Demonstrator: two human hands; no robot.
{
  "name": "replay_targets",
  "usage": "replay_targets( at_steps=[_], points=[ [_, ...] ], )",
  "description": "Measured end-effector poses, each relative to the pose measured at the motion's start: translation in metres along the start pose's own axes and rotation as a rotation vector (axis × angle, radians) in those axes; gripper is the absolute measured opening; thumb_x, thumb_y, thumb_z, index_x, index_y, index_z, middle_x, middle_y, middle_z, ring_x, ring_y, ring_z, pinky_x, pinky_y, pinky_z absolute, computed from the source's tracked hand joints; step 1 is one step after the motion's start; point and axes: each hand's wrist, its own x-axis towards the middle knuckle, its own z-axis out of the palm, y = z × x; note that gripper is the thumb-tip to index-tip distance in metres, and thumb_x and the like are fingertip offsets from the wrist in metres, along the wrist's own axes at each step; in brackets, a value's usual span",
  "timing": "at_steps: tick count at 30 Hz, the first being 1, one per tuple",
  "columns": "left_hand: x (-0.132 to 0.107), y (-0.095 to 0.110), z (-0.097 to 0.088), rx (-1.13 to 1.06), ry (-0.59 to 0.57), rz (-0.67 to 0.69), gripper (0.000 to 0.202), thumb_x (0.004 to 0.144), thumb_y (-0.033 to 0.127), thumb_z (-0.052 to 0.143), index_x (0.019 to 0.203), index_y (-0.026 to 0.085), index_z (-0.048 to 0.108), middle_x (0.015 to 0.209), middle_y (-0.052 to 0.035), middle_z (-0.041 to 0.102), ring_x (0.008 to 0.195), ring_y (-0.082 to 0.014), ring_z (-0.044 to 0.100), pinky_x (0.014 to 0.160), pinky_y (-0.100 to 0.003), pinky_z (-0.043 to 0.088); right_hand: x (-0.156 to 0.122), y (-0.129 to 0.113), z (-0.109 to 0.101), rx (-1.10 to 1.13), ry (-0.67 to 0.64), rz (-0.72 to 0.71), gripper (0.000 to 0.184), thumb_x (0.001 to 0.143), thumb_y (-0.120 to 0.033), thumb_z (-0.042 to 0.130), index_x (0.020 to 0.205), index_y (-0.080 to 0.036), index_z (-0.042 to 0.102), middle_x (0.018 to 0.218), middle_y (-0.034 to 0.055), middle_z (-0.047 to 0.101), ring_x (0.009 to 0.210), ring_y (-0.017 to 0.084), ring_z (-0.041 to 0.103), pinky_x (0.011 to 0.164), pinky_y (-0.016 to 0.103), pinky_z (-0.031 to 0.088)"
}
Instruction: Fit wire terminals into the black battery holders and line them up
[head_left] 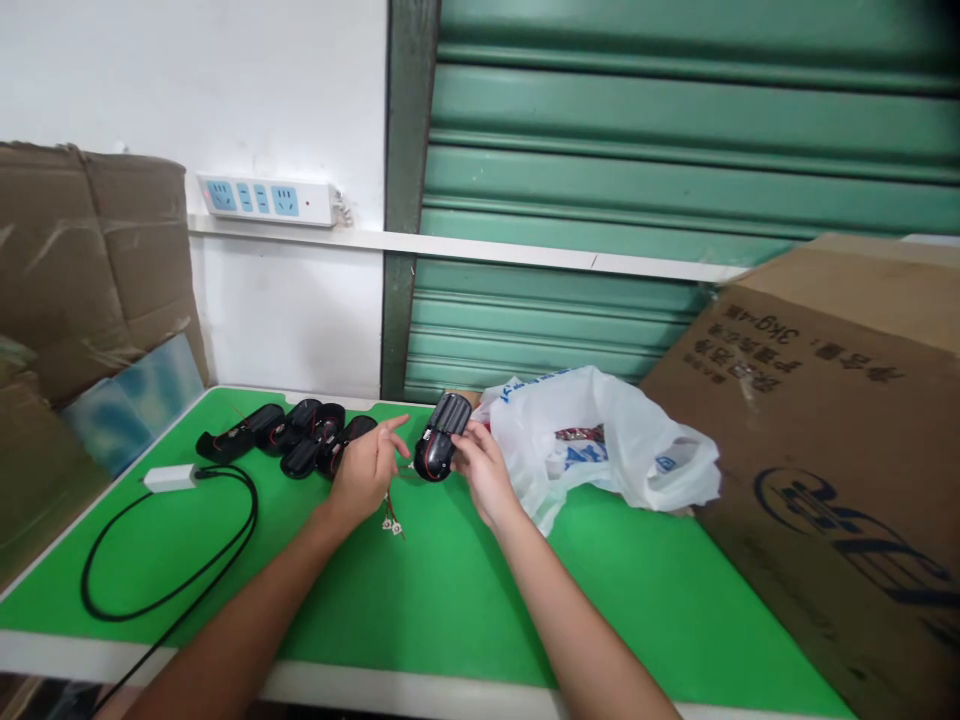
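My right hand (484, 468) grips a black plastic casing (442, 437) with a ribbed upper part and a red wire along its glossy rounded end. It is held tilted above the green table mat. Just left of it is my left hand (365, 470), its index finger stretched out towards the casing and the other fingers partly curled. Beneath the left hand, thin red wires end in small white pieces (391, 526); whether the fingers touch these wires I cannot tell. Several similar black casings (300, 440) with red wires lie beyond the left hand, which partly hides one.
A white plastic bag (600, 430) with things inside lies at the right, against a big cardboard box (817, 450). Another carton (97, 260) stands at the left. A white plug adapter (171, 478) with a looped black cable (88, 575) rests on the mat. A power strip (266, 198) sits on the wall.
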Motion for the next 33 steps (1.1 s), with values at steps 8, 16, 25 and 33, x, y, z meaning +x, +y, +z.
replay_targets(
  at_steps=[8,16,25,33],
  points=[
    [0.001,0.006,-0.003,0.129,0.168,0.306,0.02,0.094,0.036,0.069,0.104,0.019,0.074,0.072,0.0028,0.06,0.057,-0.0096,0.053,0.058,-0.022,0.045,0.005,-0.003,-0.007,0.036,0.065,-0.005,0.034,0.065,-0.044,0.075,0.089,-0.025,0.06,0.085,-0.0021,0.07,0.07,0.018,0.062,0.056,0.027,0.047],
    [-0.001,0.013,-0.008,0.25,0.233,0.636,0.012,0.092,0.024,0.075,0.082,0.021,0.068,0.06,0.0056,0.058,0.052,-0.0085,0.049,0.052,-0.024,0.038,0.012,-0.009,-0.024,0.053,0.131,-0.044,0.031,0.067,-0.041,0.074,0.089,-0.026,0.059,0.085,-0.0028,0.069,0.069,0.016,0.06,0.056,0.026,0.044],
    [-0.01,0.04,-0.015,0.332,0.308,0.889,0.023,0.084,0.017,0.083,0.083,0.022,0.061,0.061,0.006,0.057,0.055,-0.0099,0.053,0.053,-0.025,0.044,0.005,-0.011,-0.016,0.073,0.126,-0.029,0.033,0.066,-0.042,0.075,0.091,-0.026,0.061,0.085,-0.0031,0.067,0.071,0.016,0.06,0.059,0.026,0.045],
    [-0.02,0.056,-0.018,0.288,0.227,1.002,0.02,0.082,0.019,0.084,0.087,0.023,0.065,0.062,0.0066,0.059,0.057,-0.0098,0.056,0.056,-0.024,0.051,0.006,-0.014,-0.019,0.026,0.131,-0.001,0.034,0.065,-0.043,0.074,0.089,-0.026,0.058,0.085,-0.0041,0.067,0.071,0.016,0.06,0.06,0.026,0.045]
  ],
)
